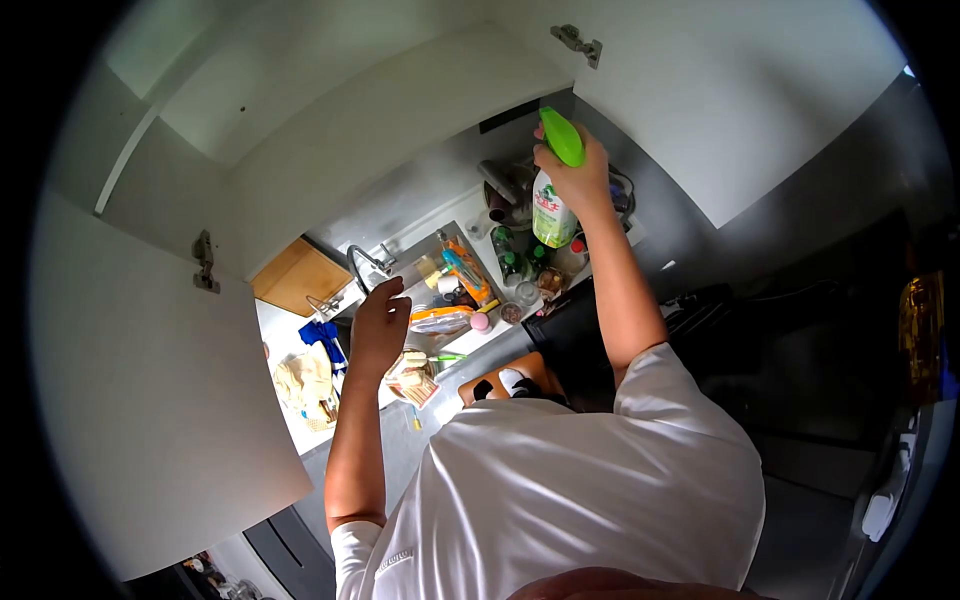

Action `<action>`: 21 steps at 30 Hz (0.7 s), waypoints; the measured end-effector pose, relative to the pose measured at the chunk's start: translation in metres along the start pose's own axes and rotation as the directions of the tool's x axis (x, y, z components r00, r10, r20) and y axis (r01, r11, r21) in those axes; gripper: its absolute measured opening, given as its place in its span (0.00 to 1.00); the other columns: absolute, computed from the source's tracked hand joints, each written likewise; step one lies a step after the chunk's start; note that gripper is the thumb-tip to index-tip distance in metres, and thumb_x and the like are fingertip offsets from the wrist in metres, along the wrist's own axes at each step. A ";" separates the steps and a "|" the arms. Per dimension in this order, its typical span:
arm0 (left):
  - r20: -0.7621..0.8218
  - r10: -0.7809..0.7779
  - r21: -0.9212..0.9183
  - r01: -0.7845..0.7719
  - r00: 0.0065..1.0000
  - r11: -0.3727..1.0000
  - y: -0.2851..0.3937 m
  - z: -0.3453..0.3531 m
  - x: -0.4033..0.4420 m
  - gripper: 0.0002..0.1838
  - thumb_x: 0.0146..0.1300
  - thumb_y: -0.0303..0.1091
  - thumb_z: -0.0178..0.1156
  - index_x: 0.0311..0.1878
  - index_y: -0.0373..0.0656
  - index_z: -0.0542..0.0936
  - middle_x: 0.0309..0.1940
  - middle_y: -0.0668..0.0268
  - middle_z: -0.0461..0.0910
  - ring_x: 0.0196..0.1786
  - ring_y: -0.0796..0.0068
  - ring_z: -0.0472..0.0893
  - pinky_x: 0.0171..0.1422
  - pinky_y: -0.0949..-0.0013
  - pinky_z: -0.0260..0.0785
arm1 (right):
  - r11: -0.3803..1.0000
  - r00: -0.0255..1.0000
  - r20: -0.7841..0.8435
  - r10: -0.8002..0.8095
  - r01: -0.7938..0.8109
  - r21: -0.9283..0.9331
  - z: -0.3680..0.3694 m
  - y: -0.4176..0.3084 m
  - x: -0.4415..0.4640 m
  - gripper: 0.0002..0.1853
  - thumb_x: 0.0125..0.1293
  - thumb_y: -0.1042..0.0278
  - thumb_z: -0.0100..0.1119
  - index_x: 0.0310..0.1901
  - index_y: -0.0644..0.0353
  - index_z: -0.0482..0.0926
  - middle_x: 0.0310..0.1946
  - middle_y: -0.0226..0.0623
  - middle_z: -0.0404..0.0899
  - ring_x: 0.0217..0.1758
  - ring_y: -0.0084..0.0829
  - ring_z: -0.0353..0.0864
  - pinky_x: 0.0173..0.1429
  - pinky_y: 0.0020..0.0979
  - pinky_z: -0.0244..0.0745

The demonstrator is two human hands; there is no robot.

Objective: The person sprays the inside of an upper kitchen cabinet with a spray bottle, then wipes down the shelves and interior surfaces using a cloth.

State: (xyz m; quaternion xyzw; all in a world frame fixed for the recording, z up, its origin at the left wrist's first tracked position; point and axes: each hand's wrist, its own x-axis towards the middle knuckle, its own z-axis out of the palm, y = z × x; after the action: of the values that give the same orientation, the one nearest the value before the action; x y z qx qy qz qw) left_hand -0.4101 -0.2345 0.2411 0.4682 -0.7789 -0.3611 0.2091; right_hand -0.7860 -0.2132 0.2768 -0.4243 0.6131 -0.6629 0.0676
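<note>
My right hand (583, 180) is raised in front of the open cupboard, its fingers wrapped round the neck of a spray bottle (552, 215). The bottle is white with a printed label and a bright green spray head, and it hangs nearly upright. My left hand (380, 325) hovers in the air over the sink's near left side, fingers loosely bent and apart, with nothing visible in it. From this view it lies close to the faucet (365, 262), though apart from it as far as I can tell.
Open cupboard doors (150, 390) flank me on both sides, below a white cupboard (400, 110). The sink (415, 275) holds packages and several items. Bottles (512, 265) and jars crowd its right side. A cutting board (300, 277) and a cloth (305, 380) are at left.
</note>
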 end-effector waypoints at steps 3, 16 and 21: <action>-0.001 0.013 -0.002 -0.013 1.000 1.000 0.001 0.001 0.000 0.20 0.75 0.31 0.62 0.66 0.34 0.80 0.59 0.50 0.86 0.56 0.61 0.90 0.58 0.62 0.83 | 0.997 0.993 0.108 0.037 -0.045 0.067 0.000 0.002 -0.002 0.12 0.61 0.70 0.69 0.46 0.61 0.86 0.37 0.39 0.89 0.42 0.33 0.90 0.51 0.34 0.82; -0.040 -0.025 -0.001 0.025 0.999 1.000 -0.007 -0.008 -0.012 0.20 0.75 0.31 0.62 0.66 0.33 0.80 0.59 0.50 0.86 0.54 0.60 0.90 0.57 0.63 0.83 | 0.998 0.956 0.292 -0.025 0.009 0.056 0.035 -0.008 -0.020 0.13 0.62 0.72 0.68 0.49 0.62 0.85 0.40 0.38 0.88 0.43 0.32 0.88 0.51 0.32 0.82; -0.040 -0.084 -0.040 0.083 0.996 0.996 -0.015 -0.009 -0.017 0.20 0.75 0.31 0.62 0.66 0.33 0.80 0.59 0.49 0.87 0.54 0.61 0.90 0.56 0.63 0.83 | 0.993 0.967 0.250 -0.040 0.012 0.114 0.040 -0.012 -0.021 0.11 0.61 0.69 0.68 0.45 0.60 0.85 0.35 0.44 0.88 0.40 0.41 0.90 0.50 0.36 0.82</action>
State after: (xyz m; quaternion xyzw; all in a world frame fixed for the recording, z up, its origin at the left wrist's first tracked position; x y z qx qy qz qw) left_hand -0.3872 -0.2273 0.2362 0.5036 -0.7471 -0.3745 0.2189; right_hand -0.7415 -0.2276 0.2729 -0.5086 0.5558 -0.6378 0.1598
